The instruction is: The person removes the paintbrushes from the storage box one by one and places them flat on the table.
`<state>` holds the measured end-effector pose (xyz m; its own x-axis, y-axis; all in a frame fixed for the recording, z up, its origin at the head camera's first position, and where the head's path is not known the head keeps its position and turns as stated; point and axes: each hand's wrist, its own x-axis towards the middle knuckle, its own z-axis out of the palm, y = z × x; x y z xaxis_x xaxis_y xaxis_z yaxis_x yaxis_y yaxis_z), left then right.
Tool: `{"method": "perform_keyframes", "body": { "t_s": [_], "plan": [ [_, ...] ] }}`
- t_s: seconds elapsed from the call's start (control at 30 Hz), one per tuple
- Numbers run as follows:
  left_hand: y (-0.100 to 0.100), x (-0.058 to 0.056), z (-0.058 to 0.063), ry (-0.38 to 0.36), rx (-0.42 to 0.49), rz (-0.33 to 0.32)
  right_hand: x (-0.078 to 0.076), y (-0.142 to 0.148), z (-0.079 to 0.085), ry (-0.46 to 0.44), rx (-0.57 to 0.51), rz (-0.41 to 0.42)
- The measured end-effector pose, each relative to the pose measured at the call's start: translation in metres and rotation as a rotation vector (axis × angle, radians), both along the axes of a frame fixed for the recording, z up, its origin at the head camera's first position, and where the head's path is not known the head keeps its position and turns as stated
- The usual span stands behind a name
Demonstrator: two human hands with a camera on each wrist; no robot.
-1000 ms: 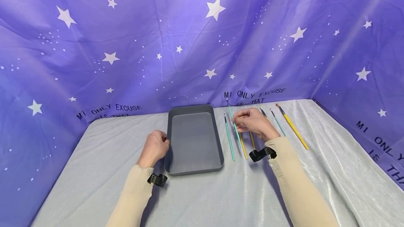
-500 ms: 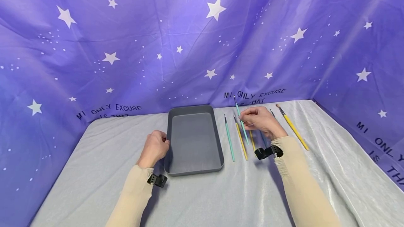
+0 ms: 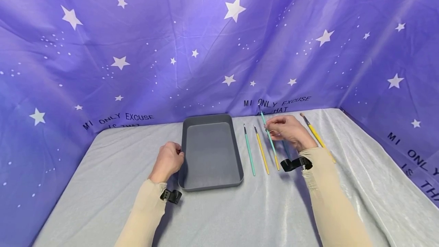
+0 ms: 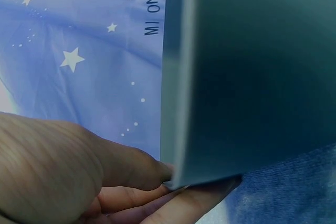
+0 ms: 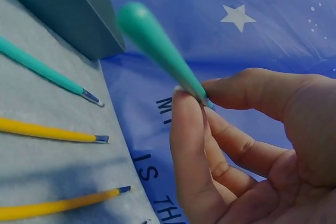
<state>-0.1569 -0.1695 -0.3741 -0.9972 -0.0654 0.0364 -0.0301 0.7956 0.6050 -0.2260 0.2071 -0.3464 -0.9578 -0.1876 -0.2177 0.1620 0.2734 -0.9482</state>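
Observation:
My left hand [image 3: 167,161] pinches the left rim of a dark grey rectangular tray [image 3: 210,155] between thumb and fingers; the left wrist view shows this grip at the tray's edge [image 4: 181,129]. My right hand [image 3: 288,130] pinches a teal paintbrush [image 3: 270,141] above the table, tilted, bristle end away from me. In the right wrist view the rounded handle end [image 5: 149,38] points toward the camera. Left of that hand lie another teal paintbrush [image 3: 249,149] and a yellow paintbrush [image 3: 262,149]. A second yellow paintbrush [image 3: 277,163] lies partly hidden under the held one.
A larger yellow paintbrush [image 3: 315,133] lies at the right, its lower handle partly behind the sleeve. A bluish handle [image 3: 286,149] shows below my right hand, mostly hidden. Pale cloth [image 3: 103,201] covers the table. A purple star-printed curtain [image 3: 164,29] rises behind it.
My right hand has moved to the right with the teal paintbrush, uncovering the yellow paintbrushes and covering others at the right. The left hand and the tray have stayed put.

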Motion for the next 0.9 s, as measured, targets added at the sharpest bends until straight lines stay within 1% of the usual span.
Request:
{"method": "perform_keyframes", "body": {
  "t_s": [0.1,0.27,0.4,0.53,0.67,0.9],
  "plan": [
    [0.000,0.000,0.000,-0.002,-0.004,0.001,0.000,0.004,0.000,0.006,-0.009,-0.001],
    [0.000,0.000,0.000,0.003,-0.009,-0.007,-0.001,0.009,0.001,0.011,-0.020,-0.034],
    [0.000,0.001,0.000,0.009,-0.010,-0.013,0.000,0.014,0.003,0.008,0.001,-0.056],
    [0.000,0.000,0.000,0.012,-0.011,-0.009,0.000,0.022,0.005,0.009,0.018,-0.053],
    [0.000,0.000,0.001,0.009,-0.012,-0.007,0.000,0.030,0.005,-0.004,-0.006,-0.052],
    [0.000,0.001,0.001,0.009,-0.013,-0.005,0.001,0.041,0.003,-0.012,-0.015,-0.084]
  ]
}}
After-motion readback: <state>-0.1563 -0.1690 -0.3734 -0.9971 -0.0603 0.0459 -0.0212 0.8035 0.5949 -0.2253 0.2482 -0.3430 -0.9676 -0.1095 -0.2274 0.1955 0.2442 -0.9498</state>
